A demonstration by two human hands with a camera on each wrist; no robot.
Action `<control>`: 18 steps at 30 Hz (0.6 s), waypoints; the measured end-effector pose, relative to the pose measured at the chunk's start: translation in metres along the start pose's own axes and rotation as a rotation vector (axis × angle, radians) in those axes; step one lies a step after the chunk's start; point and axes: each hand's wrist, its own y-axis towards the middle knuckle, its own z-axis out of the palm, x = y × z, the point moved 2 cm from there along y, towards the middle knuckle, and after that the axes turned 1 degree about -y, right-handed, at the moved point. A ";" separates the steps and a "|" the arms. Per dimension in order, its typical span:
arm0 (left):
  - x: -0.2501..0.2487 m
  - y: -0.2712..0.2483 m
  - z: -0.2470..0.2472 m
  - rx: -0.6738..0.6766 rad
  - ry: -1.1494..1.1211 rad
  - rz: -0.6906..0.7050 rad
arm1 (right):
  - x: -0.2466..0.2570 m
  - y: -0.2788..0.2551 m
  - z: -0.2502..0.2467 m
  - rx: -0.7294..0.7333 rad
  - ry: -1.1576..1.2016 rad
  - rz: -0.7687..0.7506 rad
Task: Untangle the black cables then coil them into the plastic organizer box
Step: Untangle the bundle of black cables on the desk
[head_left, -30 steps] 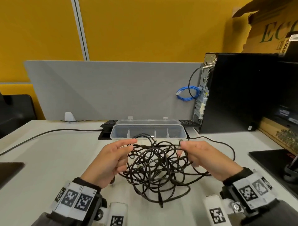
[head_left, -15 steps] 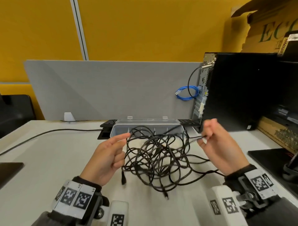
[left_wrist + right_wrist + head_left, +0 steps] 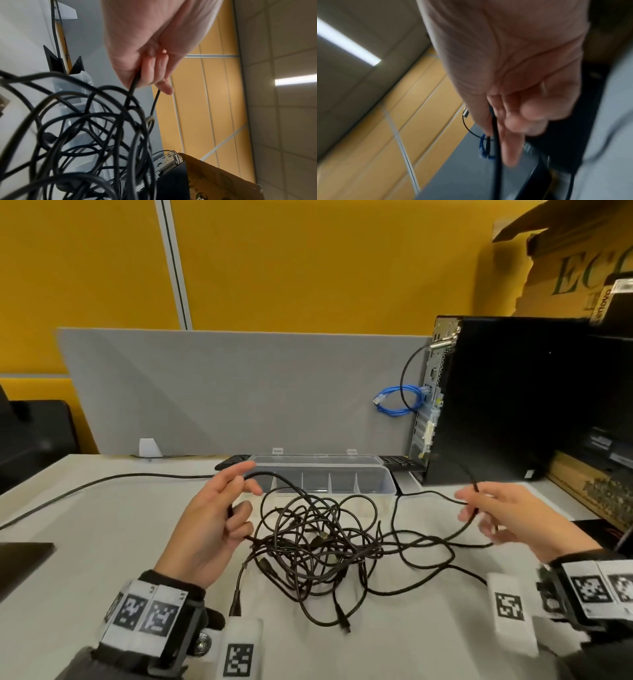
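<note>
- Two hands worked one knot: the black cables lay heaped on the white desk, between the hands and just in front of the plastic organizer box, whose compartments held nothing visible.
- From the left hand the tangle lay to the right and lower; the left wrist view showed its fingers curled round a strand.
- One strand ran sideways from the heap to the right hand, so the pull line ran left to right; the left hand was nearer the knot.
- Right fingers pinched that strand loosely, though blur hid detail.
- Half a second earlier the bundle hung lifted; now it rested, with the hands farther apart.
</note>
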 end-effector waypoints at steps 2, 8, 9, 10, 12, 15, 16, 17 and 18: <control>-0.004 -0.002 0.004 0.031 0.034 0.022 | 0.005 -0.004 -0.004 -0.127 -0.416 -0.066; -0.021 -0.002 0.037 0.193 0.258 0.097 | 0.087 -0.039 0.066 0.004 -0.544 -0.759; -0.025 -0.003 0.045 0.229 0.298 0.111 | 0.098 -0.041 0.081 0.136 -0.508 -0.755; -0.030 -0.003 0.052 0.263 0.335 0.129 | 0.108 -0.041 0.094 0.254 -0.451 -0.741; -0.035 -0.002 0.063 0.308 0.384 0.170 | 0.122 -0.037 0.108 0.403 -0.296 -0.682; -0.037 0.000 0.066 0.332 0.401 0.177 | 0.133 -0.033 0.107 0.524 -0.114 -0.621; -0.035 0.002 0.063 0.339 0.424 0.146 | 0.135 -0.032 0.101 0.543 -0.064 -0.622; -0.033 0.002 0.059 0.354 0.471 0.099 | 0.136 -0.032 0.092 0.529 -0.024 -0.630; -0.029 0.002 0.054 0.383 0.557 0.051 | 0.136 -0.030 0.082 0.486 0.015 -0.639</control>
